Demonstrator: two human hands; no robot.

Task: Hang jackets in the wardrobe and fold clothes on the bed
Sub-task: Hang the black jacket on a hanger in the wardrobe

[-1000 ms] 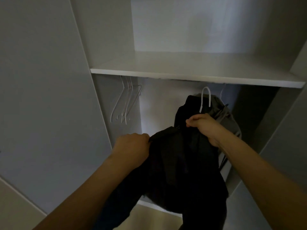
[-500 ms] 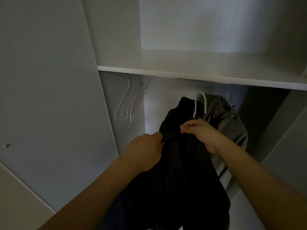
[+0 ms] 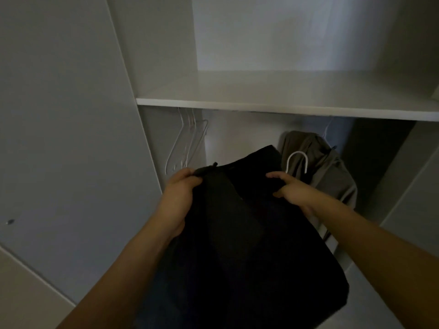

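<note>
Black jacket held up at the open wardrobe

The left hand (image 3: 177,200) and right hand (image 3: 288,189) each grasp the top edge of the black jacket (image 3: 247,233), fingers curled into the cloth, below the shelf (image 3: 261,91). A white hanger hook (image 3: 298,160) shows just behind, before a hanging grey jacket (image 3: 330,172); spare hangers (image 3: 187,143) hang far left.

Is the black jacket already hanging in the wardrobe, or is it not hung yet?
Not hung yet. Both hands, left hand and right hand, grip the black jacket below the shelf; its white hanger hook is free.
</note>
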